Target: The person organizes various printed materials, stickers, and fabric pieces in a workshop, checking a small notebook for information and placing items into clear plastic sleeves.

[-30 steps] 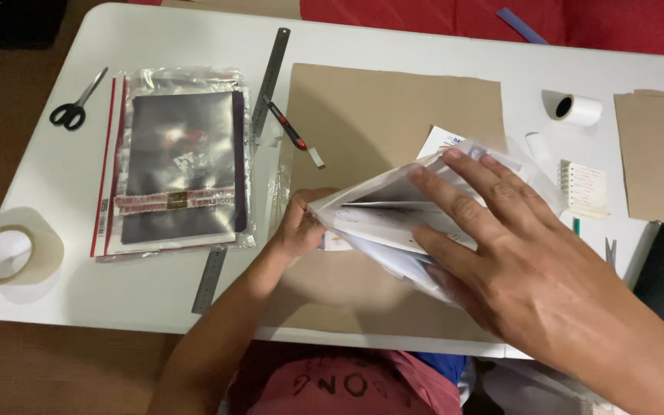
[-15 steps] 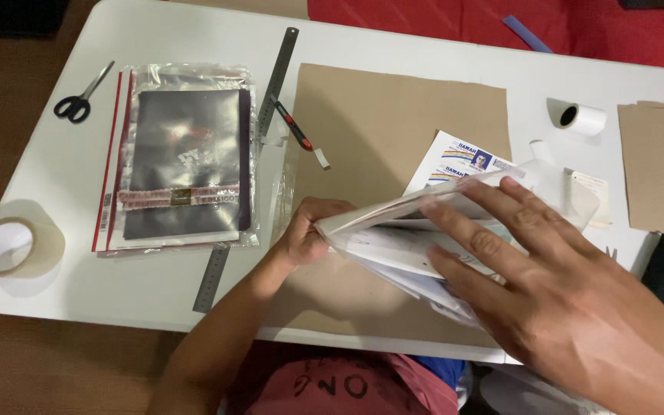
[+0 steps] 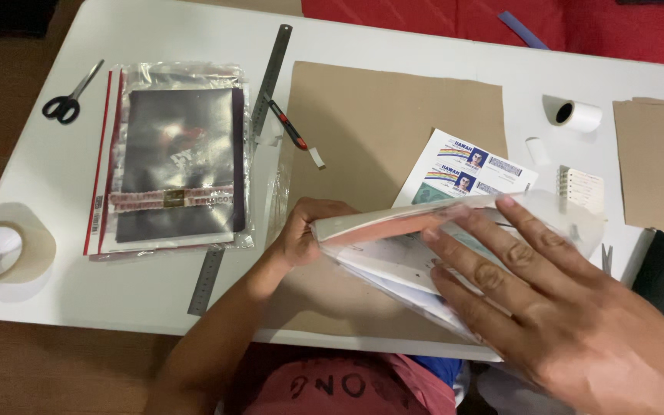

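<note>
Packet [image 3: 393,230] lowered, gripped between both hands.

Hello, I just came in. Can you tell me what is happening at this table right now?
A person sits at a white table and handles a clear plastic sleeve with papers inside. The left hand grips its left end, and the right hand lies flat on top with fingers spread. The sleeve rests over a brown cardboard sheet. Nearby lie a printed sheet, a metal ruler, a red-handled knife, scissors, a tape roll and a bagged dark book.
</note>
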